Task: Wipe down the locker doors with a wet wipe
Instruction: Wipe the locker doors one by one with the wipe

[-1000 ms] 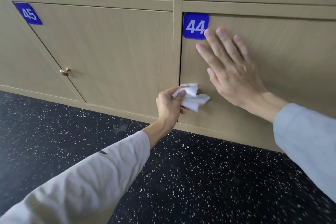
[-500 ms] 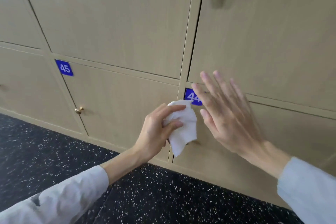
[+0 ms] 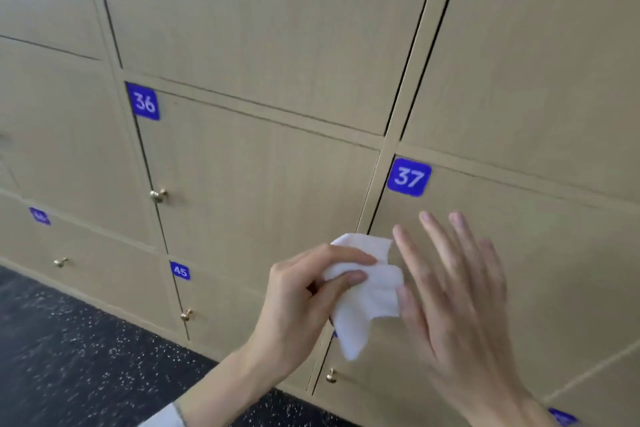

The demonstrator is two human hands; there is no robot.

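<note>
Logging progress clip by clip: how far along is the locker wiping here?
Done: no door shows visible wetness or streaks, so finished doors cannot be confirmed. In hand: the left hand pinches the crumpled white wet wipe, which hangs in front of the beige wood-grain door with the blue 37 plate; the right hand is spread open beside it. Left: door 37, door 36 and the upper doors look untouched.

Blue door plates (image 3: 409, 177) numbered 36, 37 and 45.
</note>
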